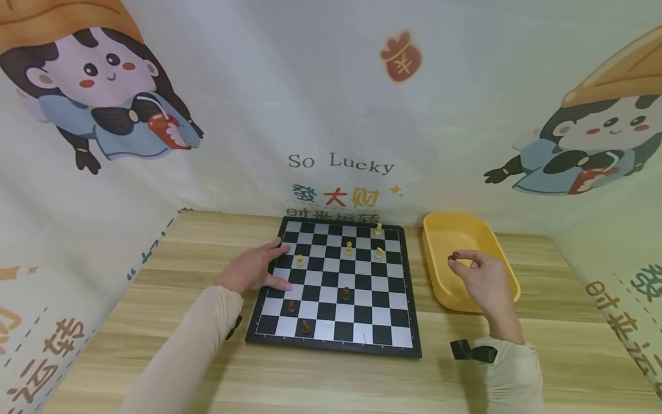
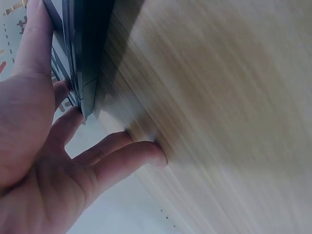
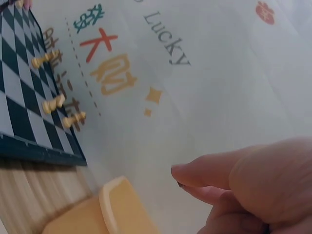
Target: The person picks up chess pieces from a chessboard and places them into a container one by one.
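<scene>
My left hand (image 1: 253, 267) rests on the left edge of a black-and-white chessboard (image 1: 337, 313), its thumb and a finger reaching onto the squares. In the left wrist view, other fingers (image 2: 129, 158) spread down beside the board's side. Several pale yellow pieces stand on the far half, among them a pawn (image 1: 300, 260) and a knight (image 1: 379, 252). Three reddish-brown pieces are on the near half, one of them a dark piece (image 1: 346, 293) near the middle. Over a yellow basket, my right hand (image 1: 483, 282) pinches a small brown chess piece (image 1: 453, 255), mostly hidden by the fingertips.
The yellow plastic basket (image 1: 433, 270) stands right of the board, with a strip of wooden table (image 1: 418, 287) between them. A printed cloth (image 1: 336, 103) hangs close behind the board and basket. Wood-grain table extends to the left and in front.
</scene>
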The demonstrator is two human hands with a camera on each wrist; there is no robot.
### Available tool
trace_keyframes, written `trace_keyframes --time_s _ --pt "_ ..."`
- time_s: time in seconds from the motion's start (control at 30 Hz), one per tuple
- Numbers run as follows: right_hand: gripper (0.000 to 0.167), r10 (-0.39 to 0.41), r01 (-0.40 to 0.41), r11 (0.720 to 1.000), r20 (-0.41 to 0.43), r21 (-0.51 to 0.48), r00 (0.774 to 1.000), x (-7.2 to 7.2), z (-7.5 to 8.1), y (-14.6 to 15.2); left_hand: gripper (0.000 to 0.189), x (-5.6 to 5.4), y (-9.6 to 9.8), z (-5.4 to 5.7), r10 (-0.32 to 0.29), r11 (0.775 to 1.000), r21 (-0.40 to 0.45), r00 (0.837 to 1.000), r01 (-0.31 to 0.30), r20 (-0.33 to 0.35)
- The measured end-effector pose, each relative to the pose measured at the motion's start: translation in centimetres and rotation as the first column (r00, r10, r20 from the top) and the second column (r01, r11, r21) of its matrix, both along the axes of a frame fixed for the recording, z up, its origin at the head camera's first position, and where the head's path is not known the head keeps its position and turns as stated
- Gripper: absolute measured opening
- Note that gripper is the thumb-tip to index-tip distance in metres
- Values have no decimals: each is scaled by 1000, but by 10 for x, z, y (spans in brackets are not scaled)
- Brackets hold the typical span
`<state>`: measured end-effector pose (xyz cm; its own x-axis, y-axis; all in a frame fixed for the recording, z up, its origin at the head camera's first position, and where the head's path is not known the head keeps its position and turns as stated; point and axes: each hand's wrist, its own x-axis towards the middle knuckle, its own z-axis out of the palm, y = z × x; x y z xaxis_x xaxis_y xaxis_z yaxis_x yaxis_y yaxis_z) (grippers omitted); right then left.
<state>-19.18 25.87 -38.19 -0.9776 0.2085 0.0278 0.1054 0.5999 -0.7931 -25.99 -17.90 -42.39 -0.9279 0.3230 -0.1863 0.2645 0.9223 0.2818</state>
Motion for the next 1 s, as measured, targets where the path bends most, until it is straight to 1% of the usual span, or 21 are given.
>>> trace_keyframes --time_s 0.13,0.3,0.47,0.7,0.9,1.0 --pt "40 -24 24 999 3 30 1000 0 -1 6 101 1 0 2 -4 1000 4 1000 4 -7" --pt "39 -44 43 998 22 42 999 -1 -2 12 101 0 0 3 -5 1000 6 1000 5 -10" --pt "39 -42 40 999 47 32 998 -2 -4 15 102 0 1 1 -2 1000 -2 1000 2 -3" --pt "40 -53 55 998 88 -24 995 -2 -4 17 103 2 -4 -4 6 1000 26 1000 -6 -9" --pt "48 -51 54 998 89 -35 995 -3 -3 21 103 0 -2 -3 6 1000 19 1000 -6 -6" --pt "47 -57 60 998 87 -34 995 -2 -3 22 103 -2 0 -3 3 1000 13 1000 -3 -4"
